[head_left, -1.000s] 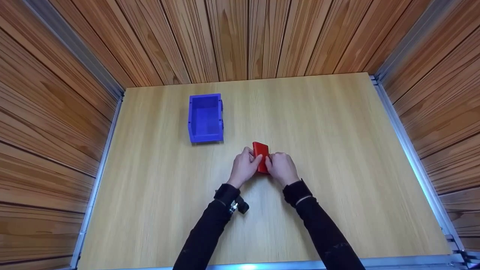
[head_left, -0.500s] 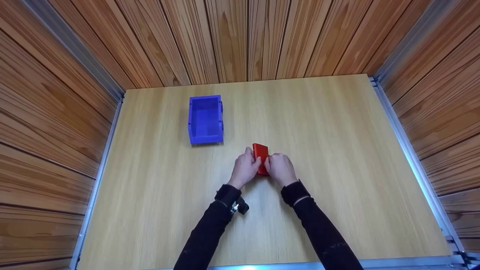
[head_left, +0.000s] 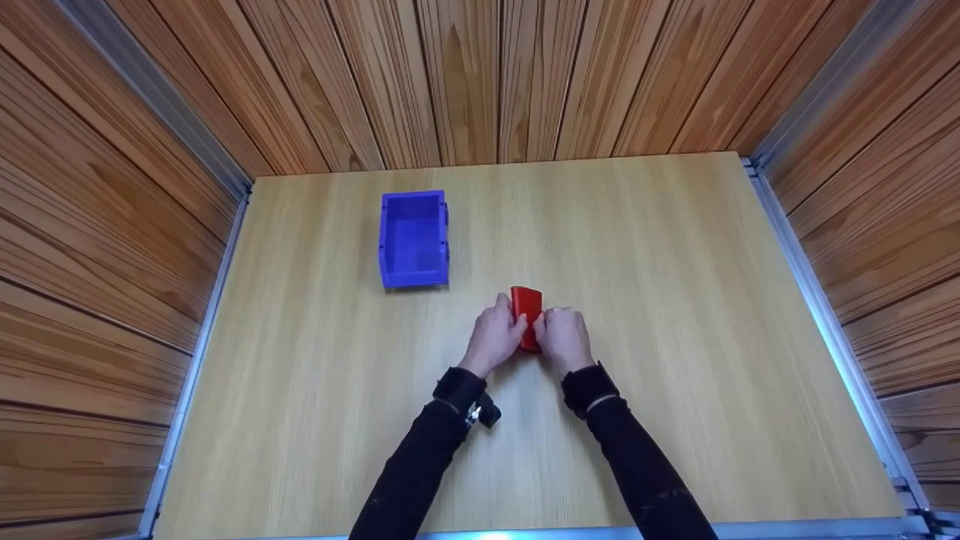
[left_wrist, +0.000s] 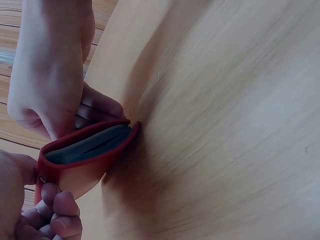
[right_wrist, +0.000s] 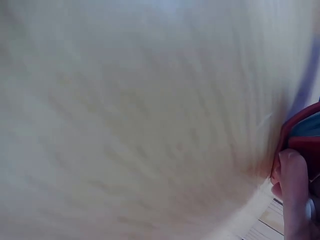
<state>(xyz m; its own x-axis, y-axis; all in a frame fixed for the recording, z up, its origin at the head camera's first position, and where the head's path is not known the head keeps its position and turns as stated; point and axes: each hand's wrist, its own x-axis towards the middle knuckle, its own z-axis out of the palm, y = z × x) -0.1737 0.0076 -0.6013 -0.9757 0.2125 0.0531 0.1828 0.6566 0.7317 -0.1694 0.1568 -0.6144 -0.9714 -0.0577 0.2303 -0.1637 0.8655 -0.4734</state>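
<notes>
A small red wallet point(head_left: 527, 315) is held between my two hands near the middle of the table. My left hand point(head_left: 493, 334) pinches its left side, thumb on the near face. From the right, my right hand point(head_left: 564, 337) grips the opposite edge with curled fingers. In the left wrist view the wallet point(left_wrist: 90, 145) shows red edges bowed apart around a dark inside; the left hand point(left_wrist: 50, 217) is below it and the right hand point(left_wrist: 55, 70) above. Only the wallet's edge and part of the right hand point(right_wrist: 295, 185) appear in the right wrist view.
A blue-purple plastic bin point(head_left: 414, 244) stands on the wooden table point(head_left: 675, 337), beyond the hands to the left. Wood-plank walls point(head_left: 465, 82) and metal rails point(head_left: 814, 315) border the table.
Both hands stay around the wallet with little movement. Its outline has become slightly more curved at the top, and the whole view has shifted a little.
</notes>
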